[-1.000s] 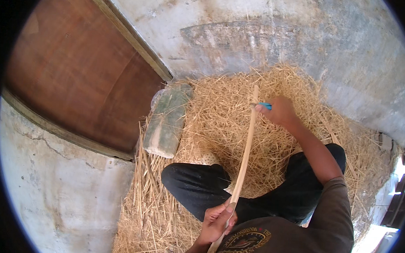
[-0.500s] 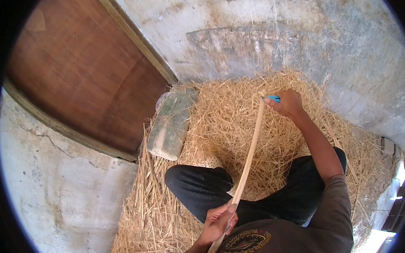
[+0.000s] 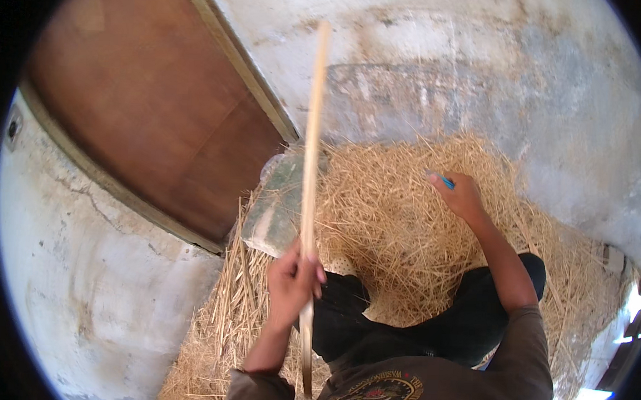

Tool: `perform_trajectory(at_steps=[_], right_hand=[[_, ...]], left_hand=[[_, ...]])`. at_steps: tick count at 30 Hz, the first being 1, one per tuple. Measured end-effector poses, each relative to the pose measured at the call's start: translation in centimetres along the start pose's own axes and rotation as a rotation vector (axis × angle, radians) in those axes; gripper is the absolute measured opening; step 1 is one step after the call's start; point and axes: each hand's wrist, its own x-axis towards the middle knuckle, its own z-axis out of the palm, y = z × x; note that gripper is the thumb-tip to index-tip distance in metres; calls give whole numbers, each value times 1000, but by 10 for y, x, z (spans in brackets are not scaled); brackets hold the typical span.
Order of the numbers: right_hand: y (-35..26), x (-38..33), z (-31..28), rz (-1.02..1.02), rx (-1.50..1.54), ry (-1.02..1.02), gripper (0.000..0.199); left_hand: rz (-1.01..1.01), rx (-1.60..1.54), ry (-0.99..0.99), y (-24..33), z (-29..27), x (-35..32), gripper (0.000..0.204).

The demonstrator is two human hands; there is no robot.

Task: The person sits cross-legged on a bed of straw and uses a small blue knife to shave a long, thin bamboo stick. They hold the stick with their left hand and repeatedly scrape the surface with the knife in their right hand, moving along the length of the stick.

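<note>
Long pale wooden strip [image 3: 310, 164]: thin, flat, straight, standing near vertical, running from 12 o'clock near the top edge down to about 6 o'clock by the torso. Gripped low along its length. Small blue tool [image 3: 446, 181]: only the tip shows, sticking out of a closed fist at 2 o'clock, above the straw.

This looks like a rough rural shed or outbuilding corner. A thick heap of loose straw [image 3: 404, 239] covers the ground, stained and cracked plaster walls [image 3: 483, 78] rise around it, and a plain brown wooden door [image 3: 145, 114] sits in a weathered frame beside the heap.
</note>
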Motion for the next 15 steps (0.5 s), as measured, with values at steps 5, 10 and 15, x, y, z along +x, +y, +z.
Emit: perform_trajectory(at_steps=[5,10,15], right_hand=[[11,1,-2,20,114,74,61],[-7,-10,-7,-37,219,84,59],[-15,-20,-16,-175,447,48,55]], left_hand=[[448,-115,97,79,-20,107,28],[661,-342,187,141,-10,159,26],[835,-570,275,151,34,178,19]])
